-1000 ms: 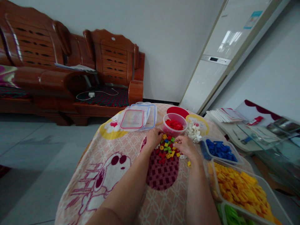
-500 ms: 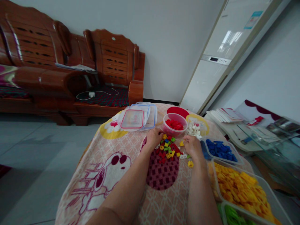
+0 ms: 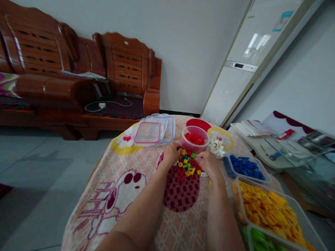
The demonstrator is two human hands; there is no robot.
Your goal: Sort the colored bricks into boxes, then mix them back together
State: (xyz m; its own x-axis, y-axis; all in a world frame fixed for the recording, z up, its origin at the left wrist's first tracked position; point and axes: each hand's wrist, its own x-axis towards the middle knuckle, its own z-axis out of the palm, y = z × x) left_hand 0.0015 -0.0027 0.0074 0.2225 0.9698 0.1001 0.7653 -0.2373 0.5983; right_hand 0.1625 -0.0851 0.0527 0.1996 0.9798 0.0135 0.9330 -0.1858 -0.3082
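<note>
Red, yellow, green, blue and white bricks [image 3: 187, 173] lie loosely heaped on cloth [image 3: 183, 228].

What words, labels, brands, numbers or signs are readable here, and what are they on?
No text can be read with certainty.
Blue-and-white sticker on the tall white unit: too small and blurred.
Control panel on that unit: marks too small to read.
Red-rimmed lid: faint marks, too blurred to read.
Stacked papers at the right: any print is too small.
</note>
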